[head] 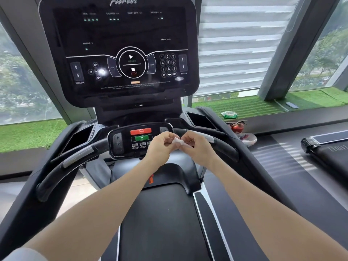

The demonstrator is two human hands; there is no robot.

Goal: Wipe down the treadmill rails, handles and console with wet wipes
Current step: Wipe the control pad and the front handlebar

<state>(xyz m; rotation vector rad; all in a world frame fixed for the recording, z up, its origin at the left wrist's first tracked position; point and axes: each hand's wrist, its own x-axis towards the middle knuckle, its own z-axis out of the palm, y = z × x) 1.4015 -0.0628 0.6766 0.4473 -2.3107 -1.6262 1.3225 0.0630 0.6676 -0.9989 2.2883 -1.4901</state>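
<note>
Hands meet in the middle of the frame, just in front of the small lower panel (140, 141), and between them is a small white wipe (178, 142), bunched up.

Going from the left: the left handle (75, 159) runs down toward the lower left, black with a silver sensor strip, and nothing touches it. Next, the left hand (160, 147) pinches the left end of the wipe with curled fingers. The right hand (196, 147) pinches the other end in the same way, so both hands hold the one wipe. Behind the right hand the right handle (216, 143) shows partly. Above all this, in the upper centre, stands the big console (118, 48) with lit figures and touch keys.

The step in hand seems to be opening or refolding the wipe before wiping. To do it well, I would pull the two ends apart gently until a flat, clean face shows, then fold it to a pad that fits under the fingers; a crumpled ball cleans only with a small spot. The console looks powered, so pressing on START or the green key of the lower panel should be avoided; light strokes are safer there. On the far right, on the green ledge, lies a green packet (228, 114); whether it holds the wipes I cannot tell.
</note>
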